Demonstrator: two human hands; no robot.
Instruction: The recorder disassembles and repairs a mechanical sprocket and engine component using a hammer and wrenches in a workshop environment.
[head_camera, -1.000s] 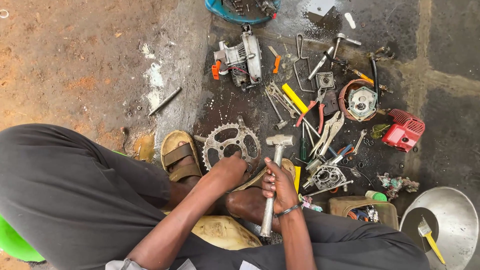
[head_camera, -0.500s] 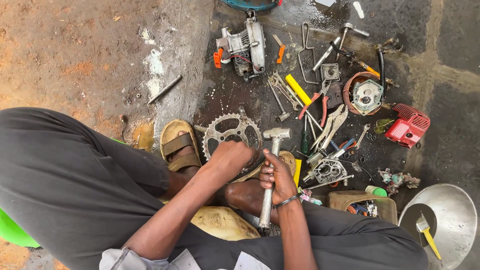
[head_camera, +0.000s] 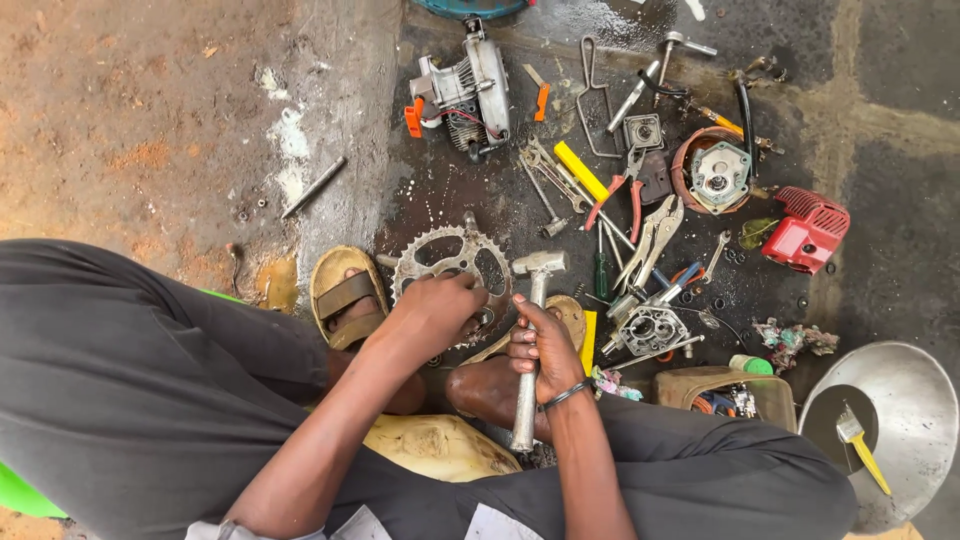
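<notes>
Low in the frame, a person sits on the floor (head_camera: 150, 120), dark trousers filling the bottom and left, one sandalled foot (head_camera: 347, 297) planted just left of centre.

The toothed chainring (head_camera: 452, 268) lies flat on the dark oily patch at the middle of the frame. It is a grey metal disc with teeth around its edge and cut-out windows inside, dull and grimy. The left hand (head_camera: 432, 310) rests over its lower edge, fingers curled down onto the metal and pressing on it.

Just right of it is the hammer (head_camera: 531, 340). Its long axis runs nearly straight up and down the frame, the grey metal head (head_camera: 538, 264) at the top, pointing away from the person, and the shaft's tail near the lap at lower centre. The head lies crosswise to the shaft and sits beside the chainring's right edge; whether they touch I cannot tell. The right hand (head_camera: 545, 350), a bracelet at its wrist, has its fingers clenched around the middle of the pale steel shaft.

Further off: a small engine (head_camera: 468, 90) at upper centre, a round steel bowl (head_camera: 905, 420) at lower right with a yellow-handled brush in it, a red plastic cover (head_camera: 808, 228) at right, a carburettor-like casting (head_camera: 652, 328) right of the hammer, and locking pliers (head_camera: 650, 235) among loose tools above it.
</notes>
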